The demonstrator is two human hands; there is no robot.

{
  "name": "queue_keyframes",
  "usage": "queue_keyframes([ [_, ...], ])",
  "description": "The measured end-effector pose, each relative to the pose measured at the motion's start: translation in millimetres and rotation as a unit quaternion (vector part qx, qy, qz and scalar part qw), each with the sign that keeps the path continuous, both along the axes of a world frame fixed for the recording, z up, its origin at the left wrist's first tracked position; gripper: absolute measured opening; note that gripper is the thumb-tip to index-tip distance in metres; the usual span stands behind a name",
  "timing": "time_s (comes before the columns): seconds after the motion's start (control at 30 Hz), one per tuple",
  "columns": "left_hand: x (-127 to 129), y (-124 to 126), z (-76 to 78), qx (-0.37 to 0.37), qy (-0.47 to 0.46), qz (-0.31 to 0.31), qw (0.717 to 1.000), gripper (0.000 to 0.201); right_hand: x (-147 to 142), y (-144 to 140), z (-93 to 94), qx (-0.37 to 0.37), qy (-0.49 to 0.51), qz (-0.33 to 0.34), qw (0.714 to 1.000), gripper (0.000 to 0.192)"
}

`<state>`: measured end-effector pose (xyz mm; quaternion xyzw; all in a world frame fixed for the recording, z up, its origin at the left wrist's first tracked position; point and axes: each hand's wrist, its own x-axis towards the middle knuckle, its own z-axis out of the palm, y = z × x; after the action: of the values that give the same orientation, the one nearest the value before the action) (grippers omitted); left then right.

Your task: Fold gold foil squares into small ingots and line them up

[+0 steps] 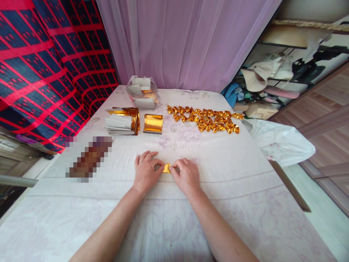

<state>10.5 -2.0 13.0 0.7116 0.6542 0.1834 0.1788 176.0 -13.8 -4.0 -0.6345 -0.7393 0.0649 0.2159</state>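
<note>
A small folded piece of gold foil paper (166, 168) lies on the white cloth-covered table (234, 203), pinched from both sides. My left hand (145, 171) presses its left end and my right hand (186, 174) presses its right end; most of the piece is hidden under the fingers. Farther back, a group of several finished gold folded pieces (207, 119) lies in rows. A flat stack of gold sheets (153, 123) and a thicker pile of gold and white sheets (122, 120) sit at the back left.
A clear plastic bag with paper (143, 92) stands at the table's far edge before a purple curtain. A pixelated patch (88, 157) lies on the left. A red and blue fabric hangs at left; cluttered shelves stand at right. The table's right edge drops off to the floor.
</note>
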Motion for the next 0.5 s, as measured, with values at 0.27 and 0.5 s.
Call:
queue_keyframes([
  [0.27, 3.9, 3.2, -5.6, 0.003, -0.009, 0.031, 0.999, 0.01, 1.0, 1.7, 1.5, -0.016, 0.014, 0.002, 1.0, 0.013],
  [0.5, -4.1, 5.5, -0.8, -0.036, 0.002, -0.014, 0.999, 0.009, 4.7, 0.9, 1.1, -0.019, 0.033, 0.02, 0.999, 0.009],
])
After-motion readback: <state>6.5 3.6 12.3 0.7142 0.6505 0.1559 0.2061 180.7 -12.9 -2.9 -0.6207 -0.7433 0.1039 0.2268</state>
